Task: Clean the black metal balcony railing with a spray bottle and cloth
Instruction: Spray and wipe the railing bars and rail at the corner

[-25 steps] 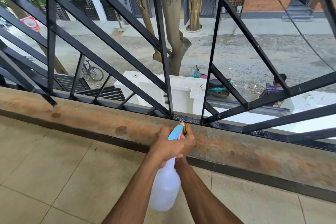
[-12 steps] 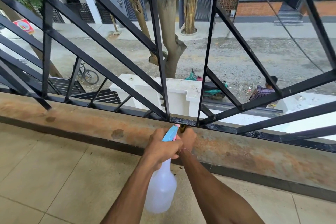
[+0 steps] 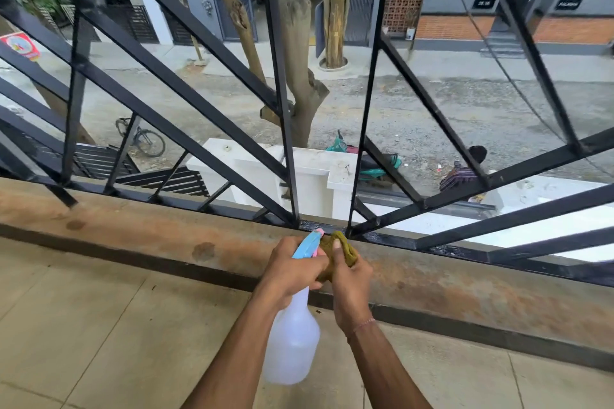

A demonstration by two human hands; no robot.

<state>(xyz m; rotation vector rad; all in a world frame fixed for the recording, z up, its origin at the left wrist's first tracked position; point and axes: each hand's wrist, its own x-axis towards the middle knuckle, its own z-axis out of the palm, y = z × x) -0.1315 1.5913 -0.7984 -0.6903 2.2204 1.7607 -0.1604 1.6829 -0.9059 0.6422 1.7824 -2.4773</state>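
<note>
The railing point(image 3: 285, 93) fills the upper two thirds of the frame — black metal bars, two uprights near the centre and slanted bars fanning out to the left and right, all meeting a flat bottom rail that runs from the left edge down toward the lower right. That bottom rail looks wet and glossy just right of centre.

Your left hand point(image 3: 292, 271) sits at centre frame, fingers curled round the neck of the spray bottle point(image 3: 292, 345). The bottle's clear, milky body hangs below your fist, over the floor tiles point(image 3: 99, 325), and its blue and pink spray head point(image 3: 307, 242) points up toward the foot of the two central uprights, close to the bottom rail.

Your right hand point(image 3: 349, 279) is just beside the left, touching it. Its fingers are closed round the cloth point(image 3: 342, 247) — an olive-yellow rag bunched in the grip, with a loop of it sticking up above your thumb, right next to the spray head and near the bottom rail. You cannot tell from here whether the cloth touches the metal.

Below the railing, a rust-stained concrete ledge point(image 3: 133, 232) crosses the frame from left to right. Through the bars, a tree trunk point(image 3: 299, 60) stands at top centre, a bicycle point(image 3: 143, 138) lies at middle left, and a seated person point(image 3: 463, 169) is at middle right.
</note>
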